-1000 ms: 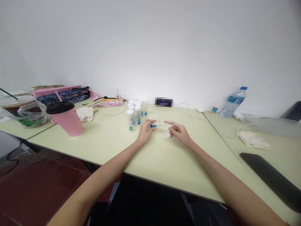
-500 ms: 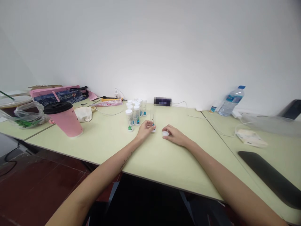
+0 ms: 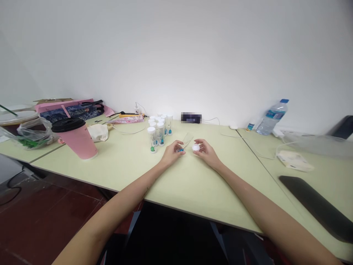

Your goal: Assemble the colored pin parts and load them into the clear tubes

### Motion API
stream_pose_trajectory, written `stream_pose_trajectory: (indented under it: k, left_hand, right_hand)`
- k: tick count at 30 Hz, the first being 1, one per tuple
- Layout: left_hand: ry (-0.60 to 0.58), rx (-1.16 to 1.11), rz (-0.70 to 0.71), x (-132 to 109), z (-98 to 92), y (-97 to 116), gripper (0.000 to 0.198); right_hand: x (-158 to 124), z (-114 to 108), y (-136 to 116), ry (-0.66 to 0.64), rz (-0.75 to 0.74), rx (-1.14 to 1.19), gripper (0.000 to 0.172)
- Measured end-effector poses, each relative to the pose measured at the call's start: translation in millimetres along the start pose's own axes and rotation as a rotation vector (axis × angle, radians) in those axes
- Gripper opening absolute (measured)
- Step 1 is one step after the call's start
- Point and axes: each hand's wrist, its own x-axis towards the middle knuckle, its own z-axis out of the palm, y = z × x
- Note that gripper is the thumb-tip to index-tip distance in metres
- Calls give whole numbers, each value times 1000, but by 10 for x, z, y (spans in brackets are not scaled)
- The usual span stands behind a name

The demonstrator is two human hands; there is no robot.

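My left hand (image 3: 170, 155) is closed around the lower end of a clear plastic tube (image 3: 188, 138), which leans to the right with its top end uncapped. A blue piece (image 3: 180, 150) with a thin dark stem sits at the tube's base, partly hidden by the fingers. Just to the right, my right hand (image 3: 209, 154) pinches a round white cap (image 3: 196, 147), apart from the tube's mouth. Left of my hands stand several capped clear tubes (image 3: 160, 133) with blue pieces inside; the front one (image 3: 152, 140) has a green piece.
A pink cup (image 3: 78, 141) with a black lid stands on the left, near a bagged drink (image 3: 19, 125). At the back is a small dark display (image 3: 191, 118). On the right are a water bottle (image 3: 273, 117), a cable (image 3: 259, 154) and a long black pad (image 3: 314, 206).
The tube in my left hand has gone from upright to leaning right. My right hand has lifted the white cap and turned it, bringing it up beside the tube's top.
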Motion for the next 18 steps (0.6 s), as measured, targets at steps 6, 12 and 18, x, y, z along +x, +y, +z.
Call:
stream_pose_trajectory:
  k: [6,12,18]
  left_hand:
    - [16,132,40,-18,-14,35,38]
    - [-31,226,19,-20,-26,53,42]
    - [-91,244,12,-14,-32,57,47]
  right_hand:
    - [-7,18,-14,53,-4,93,38]
    - [-30,22,-58,108,-43,182,40]
    - [-34,14,-102,127,-70,143,35]
